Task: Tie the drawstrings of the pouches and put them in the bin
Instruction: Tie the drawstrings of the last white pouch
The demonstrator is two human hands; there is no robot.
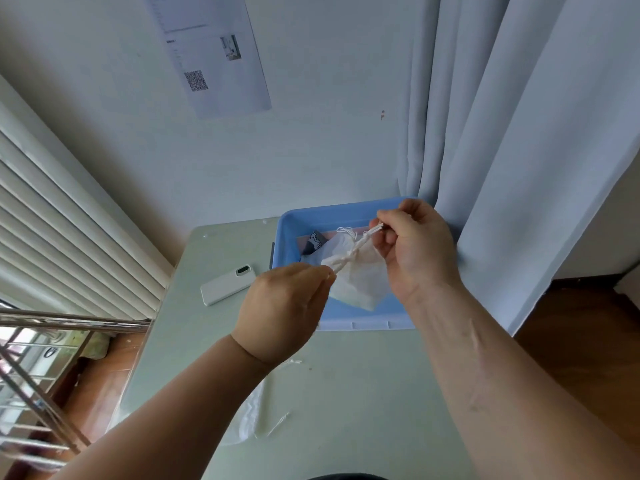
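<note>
A small white cloth pouch hangs in the air over the near part of the blue bin. Its white drawstrings run taut and crossed between my hands. My left hand pinches the lower string end in front of the bin's left wall. My right hand pinches the upper string end above the bin. Inside the bin lie another white pouch with loose strings and a dark patterned piece. One more pale pouch lies flat on the table under my left forearm.
The bin stands at the far right of a pale green table. A white phone lies left of the bin. Grey curtains hang behind and right. A metal rack stands at the lower left, under window blinds.
</note>
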